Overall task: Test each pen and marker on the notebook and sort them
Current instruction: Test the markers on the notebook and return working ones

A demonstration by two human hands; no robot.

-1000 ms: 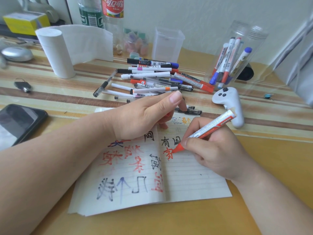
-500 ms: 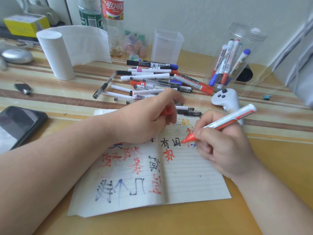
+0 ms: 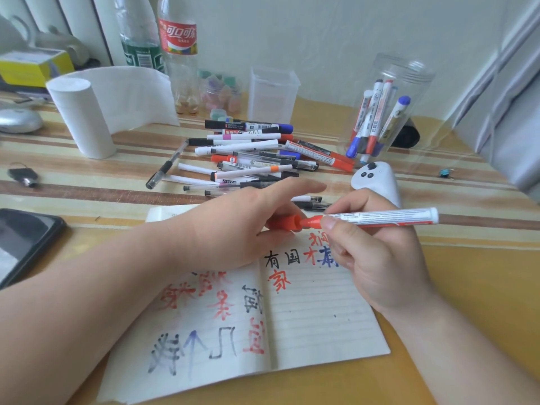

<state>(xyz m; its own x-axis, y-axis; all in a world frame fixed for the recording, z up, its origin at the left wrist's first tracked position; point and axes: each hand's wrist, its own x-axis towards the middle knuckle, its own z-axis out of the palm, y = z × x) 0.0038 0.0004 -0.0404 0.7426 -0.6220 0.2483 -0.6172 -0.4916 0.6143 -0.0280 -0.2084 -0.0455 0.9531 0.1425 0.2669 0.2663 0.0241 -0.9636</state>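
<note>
Striped desk [image 3: 87, 171]: right hand [image 3: 380, 264] grips red marker [image 3: 380, 218], left hand [image 3: 233, 229] pinches cap [image 3: 285, 223] (nib nearly in); misalignment may ink that hand.

An open notebook [image 3: 315, 323] lies on the table [image 3: 467, 287] nearest the viewer, a pile of pens [image 3: 251, 159] behind it, a jar [image 3: 409, 83] holding markers [image 3: 375, 118] further right, a phone [image 3: 26, 241] at left.

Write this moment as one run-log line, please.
phase: capping | left hand: holds red cap | right hand: grips red marker, tip at cap mouth | notebook: open, test marks | jar: holds markers
</note>
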